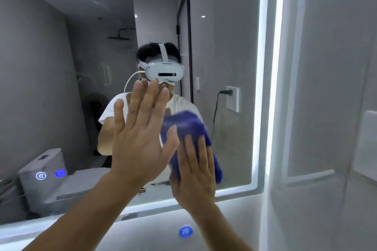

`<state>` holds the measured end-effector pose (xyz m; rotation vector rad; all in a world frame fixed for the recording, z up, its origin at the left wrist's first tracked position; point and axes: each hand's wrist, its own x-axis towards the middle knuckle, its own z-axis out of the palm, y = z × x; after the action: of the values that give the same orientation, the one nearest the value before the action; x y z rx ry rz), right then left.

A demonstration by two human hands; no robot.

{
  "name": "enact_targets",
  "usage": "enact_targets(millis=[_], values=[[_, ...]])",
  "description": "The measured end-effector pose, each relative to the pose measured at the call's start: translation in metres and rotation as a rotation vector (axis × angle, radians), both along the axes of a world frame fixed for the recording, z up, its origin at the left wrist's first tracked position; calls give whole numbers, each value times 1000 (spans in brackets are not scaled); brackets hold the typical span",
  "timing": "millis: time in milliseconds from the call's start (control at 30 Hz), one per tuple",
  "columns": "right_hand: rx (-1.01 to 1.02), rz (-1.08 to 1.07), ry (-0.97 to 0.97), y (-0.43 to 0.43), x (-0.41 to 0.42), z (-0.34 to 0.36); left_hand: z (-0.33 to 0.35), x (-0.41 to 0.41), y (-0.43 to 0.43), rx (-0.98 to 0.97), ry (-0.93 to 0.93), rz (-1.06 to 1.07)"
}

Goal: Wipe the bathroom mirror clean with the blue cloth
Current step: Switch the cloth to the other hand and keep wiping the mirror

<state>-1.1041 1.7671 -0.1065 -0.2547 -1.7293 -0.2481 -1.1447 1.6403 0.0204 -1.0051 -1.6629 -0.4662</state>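
Note:
The bathroom mirror (pixel 228 51) fills most of the view, framed by a lit white strip on its right and lower edges. My right hand (pixel 195 171) presses the blue cloth (pixel 189 126) flat against the glass near the mirror's lower right, fingers straight; the cloth is blurred. My left hand (pixel 140 134) is raised just left of it with fingers straight and spread, palm toward the glass; whether it touches the mirror is unclear. The reflection shows a person in a white shirt wearing a headset.
A grey tiled wall (pixel 326 87) stands close on the right of the mirror. Lit touch icons (pixel 51 174) glow at the mirror's lower left, and a blue round button (pixel 185 231) glows below the mirror. A toilet, a wall socket and a glass door appear in reflection.

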Motion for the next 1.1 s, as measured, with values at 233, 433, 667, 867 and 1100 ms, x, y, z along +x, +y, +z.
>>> enact_targets(millis=[233, 433, 667, 867, 1100], values=[[-177, 46, 73, 56, 45, -8, 24, -3, 3, -16, 24, 18], [-529, -77, 383, 60, 38, 165, 42, -8, 0, 3, 29, 14], [-96, -81, 85, 30, 16, 118, 55, -11, -6, 11, -1, 37], [-84, -56, 60, 82, 65, 85, 62, -8, -19, 3, 22, 41], [-543, -117, 330, 65, 48, 229, 91, -7, -23, -48, 6, 37]])
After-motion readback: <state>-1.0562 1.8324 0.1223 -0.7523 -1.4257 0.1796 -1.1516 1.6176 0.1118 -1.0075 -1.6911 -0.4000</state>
